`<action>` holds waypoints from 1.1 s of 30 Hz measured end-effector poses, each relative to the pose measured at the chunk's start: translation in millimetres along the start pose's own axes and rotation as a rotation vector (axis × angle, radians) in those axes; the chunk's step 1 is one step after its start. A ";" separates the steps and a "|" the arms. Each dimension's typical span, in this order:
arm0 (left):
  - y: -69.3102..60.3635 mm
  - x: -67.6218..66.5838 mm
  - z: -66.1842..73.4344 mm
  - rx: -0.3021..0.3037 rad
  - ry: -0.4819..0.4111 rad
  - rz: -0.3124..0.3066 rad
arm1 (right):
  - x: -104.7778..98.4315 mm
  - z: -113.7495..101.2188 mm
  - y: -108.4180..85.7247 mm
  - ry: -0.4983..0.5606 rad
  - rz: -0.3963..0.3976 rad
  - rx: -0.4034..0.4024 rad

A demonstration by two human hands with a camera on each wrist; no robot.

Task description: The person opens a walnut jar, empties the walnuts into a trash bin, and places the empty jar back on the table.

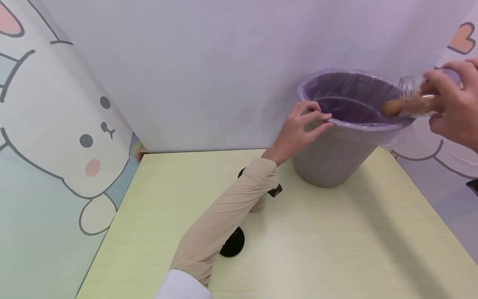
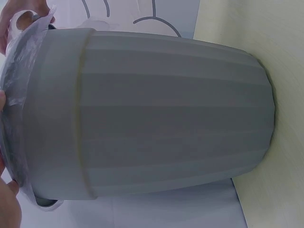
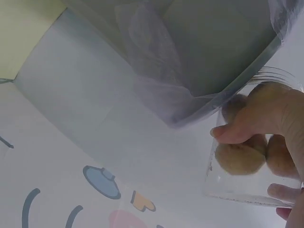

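Note:
A grey bin (image 1: 325, 158) with a translucent purple liner stands at the table's back right. My left hand (image 1: 302, 126) pinches its near-left rim and liner, with some fingertips also visible in the left wrist view. Over the right side of the rim, my right hand (image 1: 457, 101) grips a clear jar (image 1: 408, 89) tilted on its side, mouth toward the bin. One round brown piece (image 1: 392, 108) is at the mouth. Several more brown pieces (image 3: 240, 159) lie inside the jar (image 3: 228, 185), behind my right fingers and thumb (image 3: 237, 130).
A black round lid or disc (image 1: 232, 243) lies on the pale table (image 1: 317, 249), partly behind my left sleeve. Farther back, a black-topped object (image 1: 275, 190) and a tan item (image 1: 258, 205) are mostly hidden by that arm. Patterned walls stand behind and at the sides.

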State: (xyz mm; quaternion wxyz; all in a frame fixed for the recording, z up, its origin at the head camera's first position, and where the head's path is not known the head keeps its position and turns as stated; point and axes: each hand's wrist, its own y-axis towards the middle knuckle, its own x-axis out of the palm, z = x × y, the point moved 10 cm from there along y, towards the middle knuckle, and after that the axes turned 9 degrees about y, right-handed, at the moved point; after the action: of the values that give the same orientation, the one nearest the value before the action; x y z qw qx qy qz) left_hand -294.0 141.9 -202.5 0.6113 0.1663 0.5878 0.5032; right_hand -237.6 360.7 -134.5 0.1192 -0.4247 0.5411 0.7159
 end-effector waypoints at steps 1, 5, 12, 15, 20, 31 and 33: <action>-0.1 -0.3 0.0 0.001 -0.002 0.001 | -0.5 1.6 0.6 0.003 0.005 0.022; -0.7 -1.6 0.5 0.005 -0.005 0.010 | -1.4 4.6 1.1 0.024 0.015 0.076; -1.3 -3.7 1.1 0.017 -0.002 0.025 | -4.1 0.7 2.1 0.032 0.037 0.041; -1.2 -4.3 1.0 0.019 -0.001 0.027 | -4.6 -0.7 3.1 0.037 0.039 0.030; -1.3 -3.7 -0.1 0.013 -0.007 0.024 | -5.0 -1.7 4.9 0.028 0.039 0.027; -1.7 -3.8 -0.2 0.010 -0.010 0.026 | -3.5 -9.8 9.4 0.010 0.049 -0.087; -1.6 -3.8 0.1 0.012 -0.009 0.026 | -2.2 -11.6 10.7 -0.015 0.028 -0.090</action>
State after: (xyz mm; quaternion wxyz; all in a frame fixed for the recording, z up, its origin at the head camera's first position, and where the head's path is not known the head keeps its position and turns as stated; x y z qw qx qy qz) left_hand -292.5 138.2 -201.7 0.6062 0.1798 0.5858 0.5070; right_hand -237.5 347.0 -126.3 0.0938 -0.4167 0.5135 0.7442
